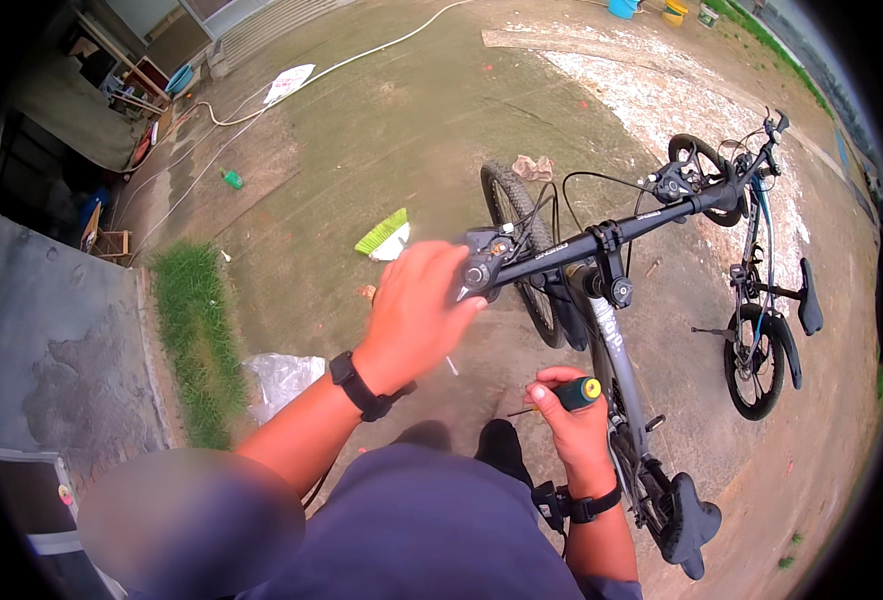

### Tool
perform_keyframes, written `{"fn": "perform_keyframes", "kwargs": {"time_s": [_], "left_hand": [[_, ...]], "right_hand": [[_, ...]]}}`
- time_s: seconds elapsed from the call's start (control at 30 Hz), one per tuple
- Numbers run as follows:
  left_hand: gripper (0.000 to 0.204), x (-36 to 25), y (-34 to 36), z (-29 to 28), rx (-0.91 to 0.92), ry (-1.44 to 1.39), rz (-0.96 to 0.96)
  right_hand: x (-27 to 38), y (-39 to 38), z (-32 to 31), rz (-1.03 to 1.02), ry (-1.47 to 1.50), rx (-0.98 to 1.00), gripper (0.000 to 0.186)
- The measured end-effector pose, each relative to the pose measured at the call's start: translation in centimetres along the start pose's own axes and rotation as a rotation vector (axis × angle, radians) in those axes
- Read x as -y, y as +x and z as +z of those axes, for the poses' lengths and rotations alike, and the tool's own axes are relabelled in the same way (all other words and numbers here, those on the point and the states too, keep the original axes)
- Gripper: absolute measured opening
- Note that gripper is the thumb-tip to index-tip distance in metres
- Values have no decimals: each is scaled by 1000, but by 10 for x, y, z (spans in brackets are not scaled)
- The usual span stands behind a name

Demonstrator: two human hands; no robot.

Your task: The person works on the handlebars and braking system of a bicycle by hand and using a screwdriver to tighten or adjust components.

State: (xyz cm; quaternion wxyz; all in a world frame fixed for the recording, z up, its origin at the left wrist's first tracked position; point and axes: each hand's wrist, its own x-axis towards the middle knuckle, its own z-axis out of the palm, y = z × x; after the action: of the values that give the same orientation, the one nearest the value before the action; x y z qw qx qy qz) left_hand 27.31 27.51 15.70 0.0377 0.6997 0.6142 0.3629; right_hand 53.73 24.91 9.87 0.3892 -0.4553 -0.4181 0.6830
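Note:
A grey bicycle (611, 340) stands before me, its black handlebar (561, 255) angled across my view. My left hand (416, 305) is closed over the bar's left end, beside the brake and shifter unit (489, 250); its fingertips are partly hidden. My right hand (576, 435) grips a screwdriver (577, 391) with a green and yellow handle, its thin shaft pointing left, just left of the frame and below the bar. The bicycle's black saddle (686, 515) is at lower right.
A second bicycle (761, 335) stands at right. A green broom head (381, 230), a plastic bag (281, 380), a rag (531, 168) and a pale hose (381, 48) lie on the concrete yard (381, 120). A grey wall (51, 330) and grass (191, 330) border the left.

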Motion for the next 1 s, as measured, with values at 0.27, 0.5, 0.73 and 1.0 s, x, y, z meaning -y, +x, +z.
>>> {"fn": "perform_keyframes", "kwargs": {"time_s": [0.27,0.5,0.73,1.0], "left_hand": [[60,-6,33,43,33,59,-118],[62,-7,36,37,107,46,-150],[62,0,34,39,97,10,-142],[59,0,40,40,90,-2,-152]], "right_hand": [[11,35,-51,46,-87,95,29],[20,50,-49,86,-56,102,29],[23,58,-43,100,-50,112,30],[21,58,-38,120,-80,96,31]]}}
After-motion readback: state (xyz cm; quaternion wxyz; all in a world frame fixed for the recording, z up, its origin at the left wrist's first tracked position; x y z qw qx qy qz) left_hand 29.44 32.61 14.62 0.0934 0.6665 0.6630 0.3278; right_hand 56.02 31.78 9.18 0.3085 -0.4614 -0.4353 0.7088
